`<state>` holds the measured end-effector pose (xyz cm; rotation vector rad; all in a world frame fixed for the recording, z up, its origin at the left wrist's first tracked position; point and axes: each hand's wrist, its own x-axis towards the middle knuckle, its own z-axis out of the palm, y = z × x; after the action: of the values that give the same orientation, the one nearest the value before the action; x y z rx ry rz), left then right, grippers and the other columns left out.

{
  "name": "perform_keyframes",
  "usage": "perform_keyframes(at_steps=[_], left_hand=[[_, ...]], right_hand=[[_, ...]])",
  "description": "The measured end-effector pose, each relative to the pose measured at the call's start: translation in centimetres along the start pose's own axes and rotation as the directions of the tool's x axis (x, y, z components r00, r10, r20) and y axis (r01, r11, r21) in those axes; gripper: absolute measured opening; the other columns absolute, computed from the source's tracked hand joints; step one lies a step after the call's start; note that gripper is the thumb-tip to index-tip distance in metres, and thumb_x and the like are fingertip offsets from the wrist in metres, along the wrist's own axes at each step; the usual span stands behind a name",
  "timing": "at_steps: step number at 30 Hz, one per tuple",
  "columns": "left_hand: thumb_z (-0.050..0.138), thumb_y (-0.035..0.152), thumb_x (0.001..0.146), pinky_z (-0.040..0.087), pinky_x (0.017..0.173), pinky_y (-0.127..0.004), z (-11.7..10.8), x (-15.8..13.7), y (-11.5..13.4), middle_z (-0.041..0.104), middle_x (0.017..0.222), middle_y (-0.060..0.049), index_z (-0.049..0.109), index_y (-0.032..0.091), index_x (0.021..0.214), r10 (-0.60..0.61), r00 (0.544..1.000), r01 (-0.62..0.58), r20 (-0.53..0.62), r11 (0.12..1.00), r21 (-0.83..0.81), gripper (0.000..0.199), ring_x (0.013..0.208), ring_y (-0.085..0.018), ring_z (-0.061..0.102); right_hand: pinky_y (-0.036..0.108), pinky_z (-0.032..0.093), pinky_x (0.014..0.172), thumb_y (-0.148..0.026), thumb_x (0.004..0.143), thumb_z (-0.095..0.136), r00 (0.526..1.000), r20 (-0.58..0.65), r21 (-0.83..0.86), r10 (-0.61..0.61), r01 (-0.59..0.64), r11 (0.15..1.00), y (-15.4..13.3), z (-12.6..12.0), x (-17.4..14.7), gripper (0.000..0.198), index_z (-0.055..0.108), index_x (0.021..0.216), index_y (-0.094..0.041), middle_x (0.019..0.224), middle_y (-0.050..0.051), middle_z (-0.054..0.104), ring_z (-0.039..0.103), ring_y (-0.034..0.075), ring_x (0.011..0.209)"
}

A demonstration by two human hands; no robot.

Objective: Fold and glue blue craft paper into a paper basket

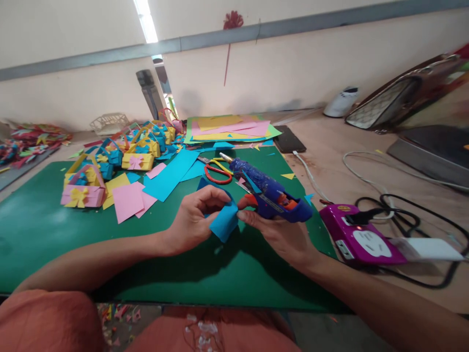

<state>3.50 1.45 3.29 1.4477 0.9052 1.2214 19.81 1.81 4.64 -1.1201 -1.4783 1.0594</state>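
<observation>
My left hand [196,217] is closed on a folded piece of blue paper [224,224], held above the green mat [154,271]. The fingertips of my right hand [271,230] meet the paper's right edge. A blue glue gun [267,188] rests in that same right hand, its metal nozzle pointing up and to the left. Just beyond the hands lie red-handled scissors [218,174], partly behind the gun, with a yellow-handled tool [224,166] against them. Flat blue paper strips [172,173] are left of the scissors.
Several small paper baskets [137,161] with bows stand at the back left, near pink sheets [128,201]. Stacked coloured paper [230,128] and a phone [289,140] lie at the back. On the right, a purple power strip [361,237] sits among cables [436,210].
</observation>
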Motion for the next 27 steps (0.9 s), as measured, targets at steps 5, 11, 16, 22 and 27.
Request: perform_keyframes(at_steps=[5,11,16,22,27], left_hand=[[0.067,0.012,0.067,0.045,0.048,-0.013,0.1,0.1,0.1,0.061,0.064,0.001,0.051,0.015,0.080,-0.088,0.996,0.088,-0.001,0.994,-0.072,0.021,0.056,-0.008,0.059],[0.063,0.013,0.072,0.048,0.056,-0.015,0.1,-0.2,-0.2,0.064,0.070,-0.001,0.058,0.013,0.078,-0.044,0.999,0.044,0.025,0.999,0.001,0.008,0.061,-0.008,0.059],[0.063,0.016,0.075,0.048,0.059,-0.015,-0.1,-0.4,-0.3,0.064,0.075,-0.002,0.058,0.013,0.085,0.000,0.997,-0.004,0.081,0.998,0.056,0.012,0.065,-0.009,0.059],[0.049,0.032,0.086,0.045,0.061,-0.019,-0.6,-0.1,0.4,0.057,0.072,-0.001,0.056,0.013,0.087,-0.048,0.990,0.037,0.132,0.995,0.091,0.020,0.065,-0.010,0.054],[0.050,0.040,0.084,0.034,0.051,-0.018,-0.8,0.1,1.2,0.046,0.059,0.002,0.051,0.014,0.067,-0.136,0.979,0.115,0.151,0.983,0.143,0.032,0.056,-0.008,0.041]], right_hand=[[0.025,0.050,0.058,-0.030,0.062,0.073,1.000,0.017,0.035,-0.012,0.011,0.999,-0.1,0.0,-0.2,0.015,0.059,0.066,-0.024,0.071,-0.004,0.065,0.060,0.014,0.063],[0.027,0.051,0.060,-0.032,0.061,0.073,1.000,0.022,0.032,-0.013,0.013,0.999,-0.1,-0.1,0.0,0.018,0.059,0.067,-0.024,0.072,-0.003,0.065,0.060,0.015,0.065],[0.027,0.051,0.062,-0.033,0.061,0.074,0.999,0.036,0.046,-0.027,0.026,0.999,-0.1,-0.2,0.2,0.020,0.059,0.069,-0.023,0.072,-0.004,0.064,0.060,0.014,0.065],[0.028,0.052,0.063,-0.033,0.062,0.074,0.998,0.040,0.043,-0.047,0.045,0.998,0.0,-0.3,0.2,0.020,0.058,0.071,-0.023,0.072,-0.003,0.063,0.061,0.015,0.066],[0.028,0.053,0.061,-0.032,0.065,0.072,0.992,0.073,0.052,-0.099,0.095,0.994,0.9,-0.3,0.3,0.020,0.058,0.076,-0.024,0.072,-0.003,0.064,0.061,0.015,0.066]])
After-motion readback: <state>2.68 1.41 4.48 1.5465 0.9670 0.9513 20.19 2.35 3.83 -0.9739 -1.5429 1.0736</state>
